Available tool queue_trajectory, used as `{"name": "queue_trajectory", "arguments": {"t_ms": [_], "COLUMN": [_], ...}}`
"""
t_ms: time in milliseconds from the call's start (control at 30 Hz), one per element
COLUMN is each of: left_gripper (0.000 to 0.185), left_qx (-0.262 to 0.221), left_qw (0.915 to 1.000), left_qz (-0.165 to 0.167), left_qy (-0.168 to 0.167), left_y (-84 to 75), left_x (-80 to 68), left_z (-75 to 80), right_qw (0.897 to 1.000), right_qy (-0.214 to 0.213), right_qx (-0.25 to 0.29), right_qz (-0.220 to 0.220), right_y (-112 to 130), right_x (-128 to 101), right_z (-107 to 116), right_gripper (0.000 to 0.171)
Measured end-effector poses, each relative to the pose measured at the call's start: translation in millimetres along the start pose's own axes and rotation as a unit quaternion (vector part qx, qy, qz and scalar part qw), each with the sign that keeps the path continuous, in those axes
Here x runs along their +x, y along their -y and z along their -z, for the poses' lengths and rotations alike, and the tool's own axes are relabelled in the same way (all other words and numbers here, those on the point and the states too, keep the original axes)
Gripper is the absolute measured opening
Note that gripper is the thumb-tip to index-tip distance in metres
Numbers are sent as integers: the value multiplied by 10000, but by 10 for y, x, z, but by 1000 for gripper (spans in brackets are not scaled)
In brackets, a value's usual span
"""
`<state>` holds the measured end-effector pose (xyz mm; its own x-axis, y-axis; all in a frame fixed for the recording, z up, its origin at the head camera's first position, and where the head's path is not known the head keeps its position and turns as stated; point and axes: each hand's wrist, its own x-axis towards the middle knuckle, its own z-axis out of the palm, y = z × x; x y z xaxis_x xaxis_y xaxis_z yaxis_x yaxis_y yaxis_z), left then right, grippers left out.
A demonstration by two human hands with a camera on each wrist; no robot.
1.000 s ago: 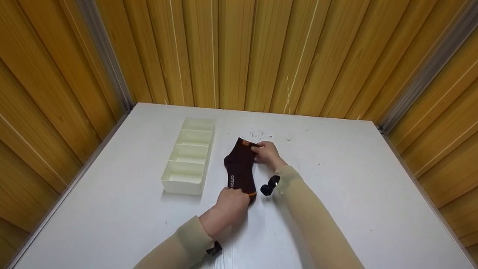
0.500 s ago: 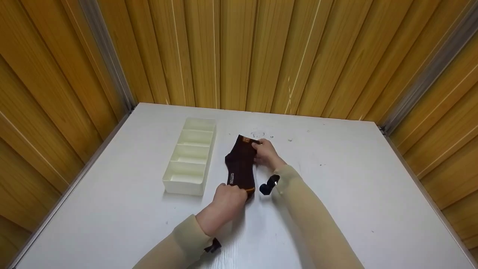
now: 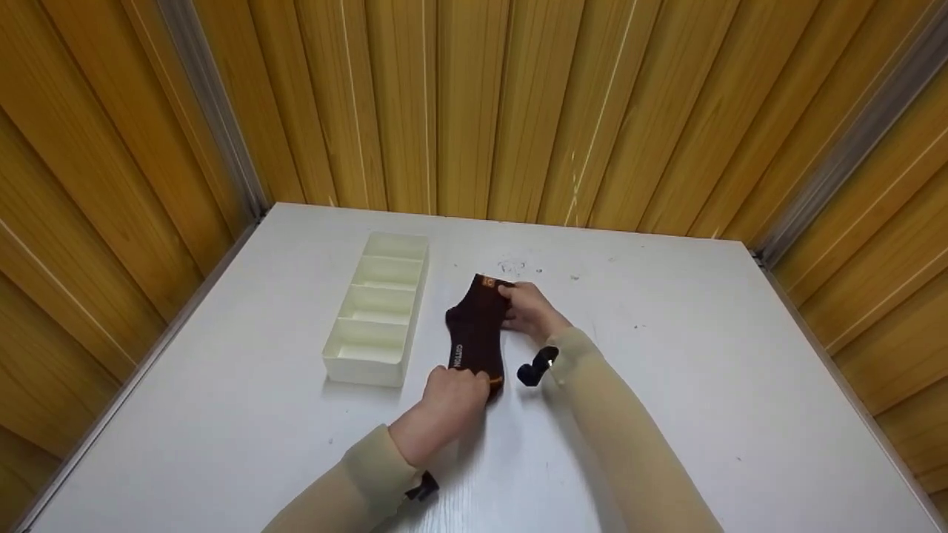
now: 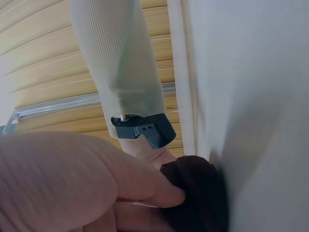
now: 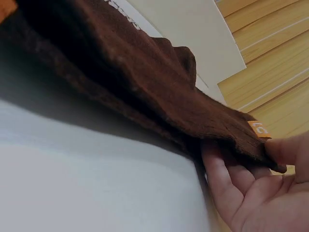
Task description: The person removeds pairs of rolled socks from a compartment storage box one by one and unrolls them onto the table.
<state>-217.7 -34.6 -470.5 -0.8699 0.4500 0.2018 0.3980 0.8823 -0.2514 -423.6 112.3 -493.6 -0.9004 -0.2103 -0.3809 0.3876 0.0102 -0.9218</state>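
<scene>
A dark brown sock [image 3: 478, 326] with an orange cuff patch and white lettering stretches between both hands over the white table. At its toe, beside an orange stripe, my left hand [image 3: 450, 392] grips the fabric; the left wrist view shows the thumb pressing on the dark cloth [image 4: 200, 193]. My right hand [image 3: 529, 305] pinches the cuff, thumb on top near the patch and fingers beneath. Seen from the right wrist, the sock [image 5: 145, 87] shows two layers of cloth, its edge raised a little off the table.
A pale green-white box [image 3: 364, 370] with several compartments in a row stands left of the sock. The white table [image 3: 652, 414] runs back to a yellow wood-slat wall [image 3: 459, 111], with more slats at both sides.
The sock and both hands shift slightly away from the person, then the cuff and right hand come back slightly nearer. Both hands keep their hold on it.
</scene>
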Motion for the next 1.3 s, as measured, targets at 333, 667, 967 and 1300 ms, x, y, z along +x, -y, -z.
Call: {"name": "queue_trajectory", "arguments": {"t_ms": [333, 667, 967, 1300], "left_gripper": [16, 23, 22, 16], "left_qx": [-63, 165, 165, 135], "left_qw": [9999, 9919, 9915, 9897], "left_qz": [-25, -257, -194, -174], "left_qy": [-125, -1232, -1277, -1412], "left_y": [22, -18, -15, -108], "left_x": [-3, -39, -32, 71], "left_z": [74, -30, -19, 152], "right_qw": [9995, 9973, 9995, 9927], "right_qy": [-104, 194, -50, -316], "right_qx": [280, 707, 173, -771], "right_qz": [-52, -44, 251, 876], "right_y": [16, 11, 78, 304], "right_x": [-15, -30, -80, -179], "right_z": [69, 162, 302, 483], "right_gripper": [16, 18, 32, 38]}}
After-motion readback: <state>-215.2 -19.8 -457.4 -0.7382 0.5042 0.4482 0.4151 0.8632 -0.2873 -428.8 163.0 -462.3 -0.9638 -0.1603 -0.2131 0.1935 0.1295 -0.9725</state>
